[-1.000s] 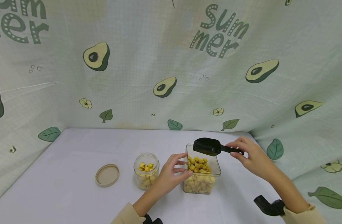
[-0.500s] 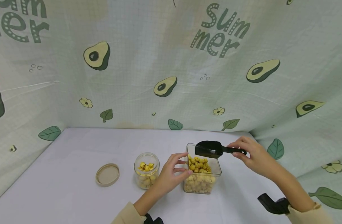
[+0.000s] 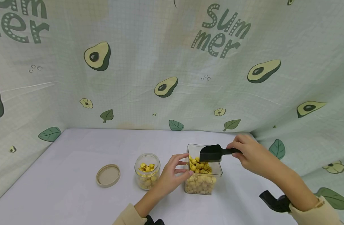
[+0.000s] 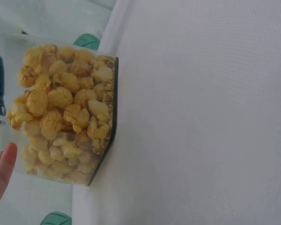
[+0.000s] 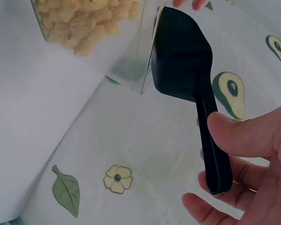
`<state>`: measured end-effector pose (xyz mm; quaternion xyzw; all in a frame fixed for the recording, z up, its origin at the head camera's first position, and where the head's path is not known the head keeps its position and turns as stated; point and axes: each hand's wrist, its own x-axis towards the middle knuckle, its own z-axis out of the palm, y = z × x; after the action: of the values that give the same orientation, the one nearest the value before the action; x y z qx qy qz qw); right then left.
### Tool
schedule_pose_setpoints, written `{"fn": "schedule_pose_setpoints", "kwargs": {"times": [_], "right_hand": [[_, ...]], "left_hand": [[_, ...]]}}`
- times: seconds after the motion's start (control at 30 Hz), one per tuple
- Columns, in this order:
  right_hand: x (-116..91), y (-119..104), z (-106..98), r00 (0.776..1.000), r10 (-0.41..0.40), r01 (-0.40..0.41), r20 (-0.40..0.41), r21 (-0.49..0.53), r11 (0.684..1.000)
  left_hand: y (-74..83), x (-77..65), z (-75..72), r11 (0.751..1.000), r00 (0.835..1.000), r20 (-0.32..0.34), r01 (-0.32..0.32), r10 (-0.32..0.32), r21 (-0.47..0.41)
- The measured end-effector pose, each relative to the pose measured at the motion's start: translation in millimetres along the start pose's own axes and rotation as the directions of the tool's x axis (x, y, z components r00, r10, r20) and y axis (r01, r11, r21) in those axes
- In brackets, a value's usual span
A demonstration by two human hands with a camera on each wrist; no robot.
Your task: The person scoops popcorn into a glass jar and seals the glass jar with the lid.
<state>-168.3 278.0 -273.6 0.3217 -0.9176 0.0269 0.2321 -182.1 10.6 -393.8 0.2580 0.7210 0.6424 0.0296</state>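
My right hand point(image 3: 253, 154) pinches the handle of a black scoop point(image 3: 210, 153) between thumb and fingers. The scoop's bowl is tipped down at the mouth of a clear square container point(image 3: 198, 184) partly filled with yellow popcorn point(image 4: 61, 108). In the right wrist view, the bowl point(image 5: 182, 51) overlaps the container's rim, and the handle lies across my fingers. My left hand point(image 3: 172, 175) is at the container's left side, fingers spread and fairly straight, with the thumb at the front corner and the index fingertip at the rim.
Left of the container, an open round glass jar point(image 3: 147, 184) holds some popcorn. Farther left lies a round beige lid point(image 3: 108, 176) on the white tabletop point(image 3: 62, 187). A printed cloth point(image 3: 132, 62) hangs behind and along the sides.
The scoop has moved slightly right and down, and its bowl has tipped toward the popcorn in the container. My left hand has stayed put.
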Motion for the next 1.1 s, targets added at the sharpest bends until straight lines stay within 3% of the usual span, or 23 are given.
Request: {"fn": "schedule_pose_setpoints", "kwargs": {"times": [0.2, 0.47, 0.63, 0.93, 1.1], "right_hand": [[14.8, -15.0, -9.7, 0.990, 0.029, -0.005, 0.135, -0.176, 0.984], [40.1, -39.2, -19.0, 0.970, -0.036, 0.128, 0.241, -0.381, 0.916], [52.7, -51.6, -19.2, 0.949, -0.074, 0.216, 0.308, -0.458, 0.862], [67.3, -65.0, -14.5, 0.929, -0.115, 0.302, 0.351, -0.541, 0.785], [72.6, -68.5, -14.4, 0.912, -0.093, 0.318, 0.399, -0.547, 0.774]], "left_hand": [[-0.3, -0.2, 0.2, 1.000, 1.000, 0.000, 0.005, -0.005, 0.006], [0.0, -0.5, 0.1, 1.000, 1.000, -0.002, 0.017, -0.017, 0.005], [0.5, -0.6, 0.2, 1.000, 1.000, 0.001, 0.029, -0.029, 0.003], [1.5, -0.8, 1.1, 0.999, 0.999, 0.003, 0.037, -0.037, -0.002], [2.3, -1.2, 1.3, 0.999, 0.999, 0.002, 0.045, -0.045, -0.005]]}}
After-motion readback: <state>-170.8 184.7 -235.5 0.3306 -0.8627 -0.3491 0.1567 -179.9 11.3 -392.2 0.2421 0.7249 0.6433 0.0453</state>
